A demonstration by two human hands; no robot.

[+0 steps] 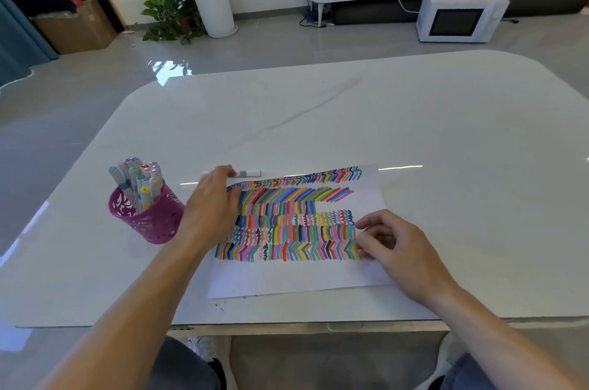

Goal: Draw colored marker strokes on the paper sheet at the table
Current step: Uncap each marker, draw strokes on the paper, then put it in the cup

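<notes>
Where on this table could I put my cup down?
The far half of the table beyond the paper sheet is bare, as is the stretch right of it. Crowded: between marker cup and sheet, where the left hand covers a loose marker.

The rounded white table [318, 109] is glossy and smooth, with faint grey marble-like veins. The white rectangular paper sheet [287, 278] looks matt; the pink perforated pen cup [153, 224] may be plastic
</notes>
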